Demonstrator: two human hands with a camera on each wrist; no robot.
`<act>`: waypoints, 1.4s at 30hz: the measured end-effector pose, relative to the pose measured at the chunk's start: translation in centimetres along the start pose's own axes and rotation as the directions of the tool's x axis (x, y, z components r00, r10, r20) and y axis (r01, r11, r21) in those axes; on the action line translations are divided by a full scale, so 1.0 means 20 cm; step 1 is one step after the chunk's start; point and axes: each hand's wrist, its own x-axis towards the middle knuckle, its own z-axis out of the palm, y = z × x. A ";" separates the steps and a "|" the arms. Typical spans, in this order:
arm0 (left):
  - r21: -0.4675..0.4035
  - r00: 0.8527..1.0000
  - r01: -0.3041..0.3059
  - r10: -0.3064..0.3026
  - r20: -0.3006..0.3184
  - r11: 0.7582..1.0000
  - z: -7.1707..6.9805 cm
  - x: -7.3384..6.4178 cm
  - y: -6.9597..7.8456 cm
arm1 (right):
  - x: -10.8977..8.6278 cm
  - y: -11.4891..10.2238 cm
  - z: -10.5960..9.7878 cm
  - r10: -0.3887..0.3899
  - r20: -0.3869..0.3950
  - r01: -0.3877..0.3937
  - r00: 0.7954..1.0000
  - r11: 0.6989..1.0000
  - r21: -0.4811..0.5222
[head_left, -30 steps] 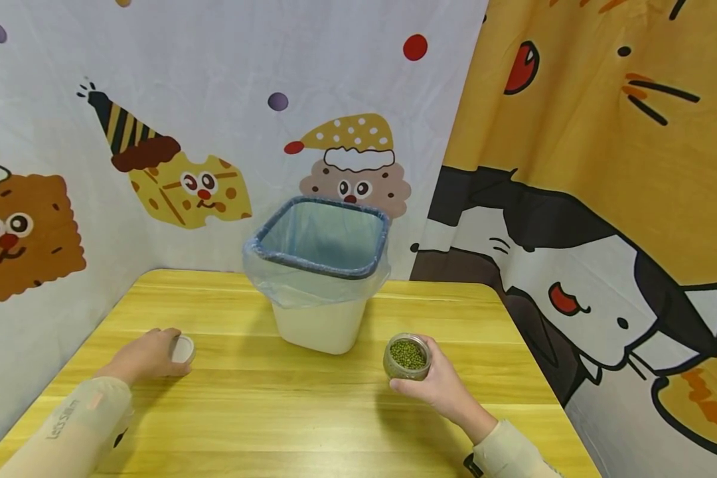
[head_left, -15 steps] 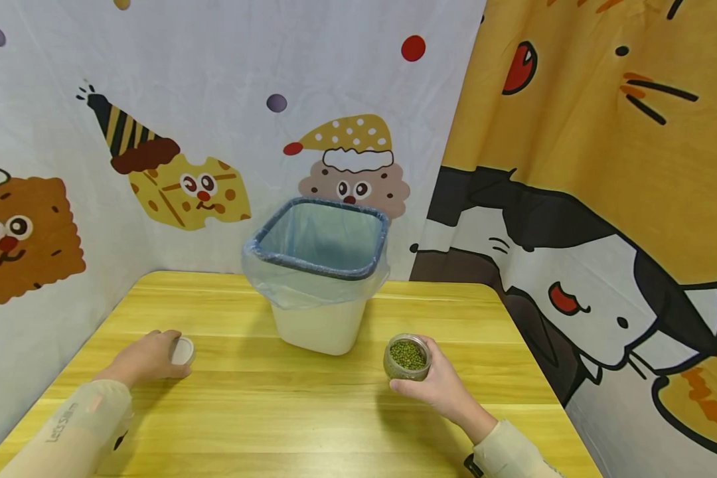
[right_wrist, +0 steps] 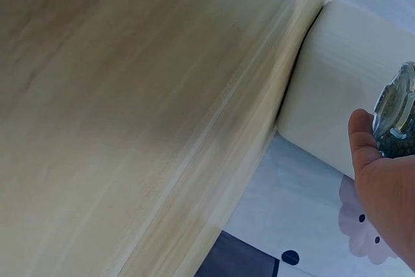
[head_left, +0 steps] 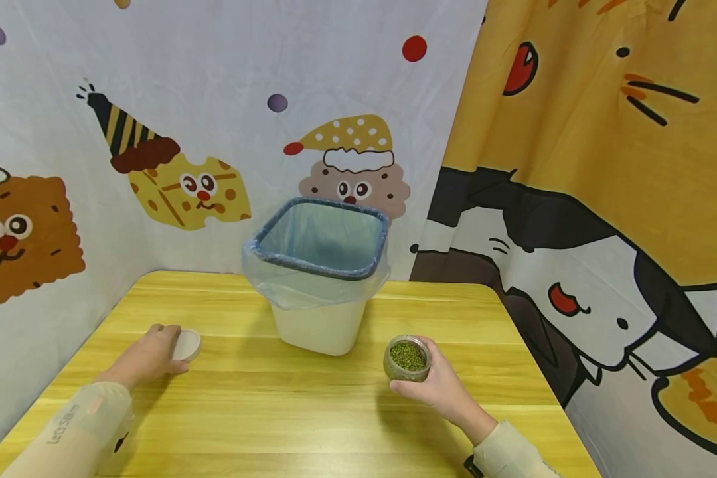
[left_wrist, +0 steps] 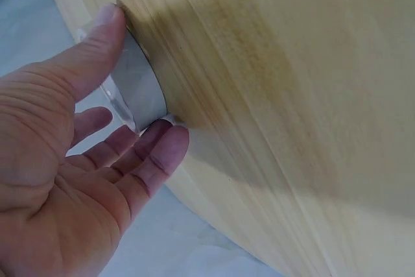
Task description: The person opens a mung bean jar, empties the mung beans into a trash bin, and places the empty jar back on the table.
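My left hand (head_left: 146, 357) has its thumb and fingers at opposite sides of a round white jar lid (head_left: 187, 346), low over the left of the table. In the left wrist view, the lid (left_wrist: 135, 85) sits between the thumb and the curled fingertips, its grey-white side close to the wood. A small glass jar (head_left: 388, 364) filled with green mung beans (head_left: 407, 356) is gripped by my right hand (head_left: 439, 385), to the right of the bin. It appears uncapped and held slightly tilted. Only part of the jar (right_wrist: 397, 111) shows at the right wrist view's edge.
A white bin (head_left: 319, 328) lined with a translucent blue bag (head_left: 311, 289) stands at the middle back of the yellow wooden table (head_left: 287, 418). Behind it hang printed cartoon curtains (head_left: 215, 79), white on the left and orange on the right.
The lid has shifted slightly right and shows more of its face beyond the left fingers. The right hand and jar stay nearly still.
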 end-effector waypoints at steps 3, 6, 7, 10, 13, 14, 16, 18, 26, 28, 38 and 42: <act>-0.008 1.000 0.011 -0.011 -0.003 1.000 -0.01 0.00 0.01 | 0.00 0.00 0.00 0.003 -0.002 -0.003 1.000 1.000 -0.002; -0.019 1.000 0.030 -0.030 0.004 0.999 -0.02 -0.01 0.02 | 0.00 0.00 0.00 0.007 -0.006 -0.007 1.000 1.000 -0.008; -0.019 1.000 0.031 -0.031 -0.002 0.999 -0.02 -0.02 0.03 | 0.00 0.00 0.00 0.008 -0.007 -0.008 1.000 1.000 -0.012; -0.020 0.999 0.033 -0.034 -0.029 0.999 -0.04 -0.02 0.05 | 0.01 0.00 0.00 0.006 -0.007 -0.006 1.000 1.000 -0.015; -0.034 0.995 0.023 -0.026 -0.092 0.999 -0.05 -0.01 0.09 | 0.01 0.00 0.00 0.003 -0.006 -0.003 1.000 1.000 -0.012; -0.044 0.993 0.020 -0.025 -0.117 0.999 -0.06 -0.01 0.11 | 0.01 0.01 0.00 0.002 -0.007 -0.003 1.000 1.000 -0.011; -0.069 0.984 0.007 -0.019 -0.175 0.998 -0.08 0.00 0.15 | 0.01 0.01 0.00 0.002 -0.008 -0.002 1.000 1.000 -0.013; -0.087 0.967 -0.020 -0.002 -0.253 0.996 -0.11 0.01 0.22 | 0.01 0.01 0.00 0.002 -0.012 -0.002 1.000 1.000 -0.019; 0.164 0.552 -0.381 0.366 -0.749 0.910 -0.21 -0.02 0.62 | 0.02 -0.01 -0.08 -0.030 -0.030 0.029 0.999 0.999 -0.025; 0.287 0.363 -0.472 0.481 -0.798 0.833 -0.23 -0.03 0.73 | 0.03 -0.03 -0.11 -0.067 -0.042 0.065 0.997 0.997 -0.036; 0.501 0.166 -0.518 0.656 -0.736 0.693 -0.29 -0.02 1.09 | 0.16 -0.31 -0.32 -0.164 -0.139 0.141 0.977 0.976 -0.165; 0.523 0.250 -0.475 0.679 -0.691 0.707 -0.28 0.01 1.13 | 0.26 -0.50 -0.42 -0.200 -0.136 0.168 0.970 0.961 -0.220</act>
